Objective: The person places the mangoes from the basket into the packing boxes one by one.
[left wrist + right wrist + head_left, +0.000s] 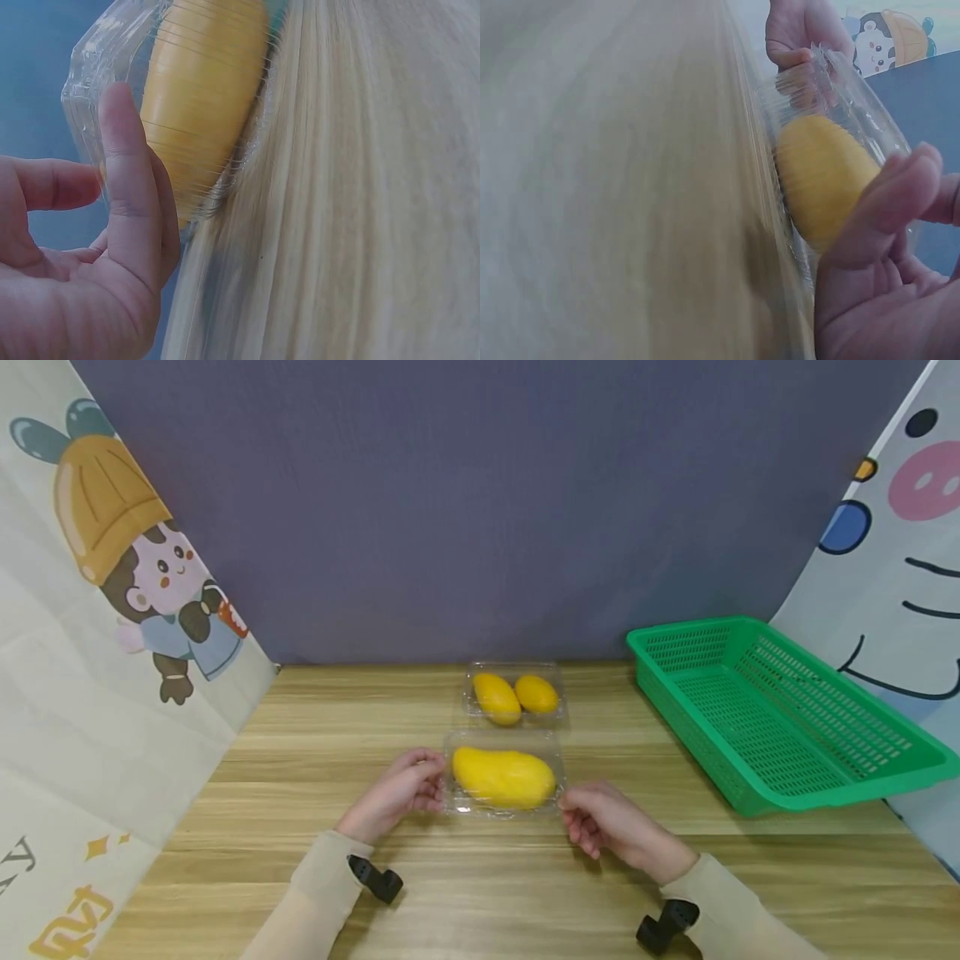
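A clear plastic box with a long yellow mango inside lies near the middle of the table. My left hand pinches its left side; in the left wrist view the thumb and fingers meet at the box's clear wall. At the front right corner, my right hand pinches the rim, its other fingers curled below. The right wrist view shows the mango through the plastic, between both hands. Whether the box is lifted off the wood cannot be told.
Behind it, a second clear box holds two smaller yellow mangoes against the dark back panel. To the right stands a green perforated basket. Printed cloth hangs along the sides of the wooden table.
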Motion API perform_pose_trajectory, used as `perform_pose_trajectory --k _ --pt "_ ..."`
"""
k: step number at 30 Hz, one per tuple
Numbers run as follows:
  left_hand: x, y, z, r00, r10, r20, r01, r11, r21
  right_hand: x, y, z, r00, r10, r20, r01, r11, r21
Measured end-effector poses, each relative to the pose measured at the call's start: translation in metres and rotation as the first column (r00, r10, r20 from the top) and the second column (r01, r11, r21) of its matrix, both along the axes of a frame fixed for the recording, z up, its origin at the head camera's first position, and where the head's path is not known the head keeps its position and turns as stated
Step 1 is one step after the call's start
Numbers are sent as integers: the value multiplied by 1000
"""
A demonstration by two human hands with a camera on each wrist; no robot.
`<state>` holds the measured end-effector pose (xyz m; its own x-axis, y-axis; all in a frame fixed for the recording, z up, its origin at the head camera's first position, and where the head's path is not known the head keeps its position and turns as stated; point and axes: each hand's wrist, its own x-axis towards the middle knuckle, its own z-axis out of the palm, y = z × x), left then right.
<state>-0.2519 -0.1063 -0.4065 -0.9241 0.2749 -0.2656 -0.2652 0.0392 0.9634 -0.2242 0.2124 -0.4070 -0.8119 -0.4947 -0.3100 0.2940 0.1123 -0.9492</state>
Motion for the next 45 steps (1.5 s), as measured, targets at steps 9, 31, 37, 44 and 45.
perform_pose_trajectory --k 9,31,37,44,45 --pt "2 2 2 1000 12 1 -12 1000 8 1 -2 -2 999 -50 -3 50 999 14" --pt "14 -4 10 991 -137 1 137 991 15 -2 3 -2 995 -93 -35 93 996 10" --pt "15 -3 11 978 -209 -4 209 978 31 -3 4 -2 997 -79 -22 79 997 14" --pt "18 6 10 978 -207 30 208 978 -17 -4 4 -1 999 -53 -12 53 998 24" --pt "18 8 10 981 -192 36 193 981 -18 -4 4 -1 999 -50 -12 50 998 27"
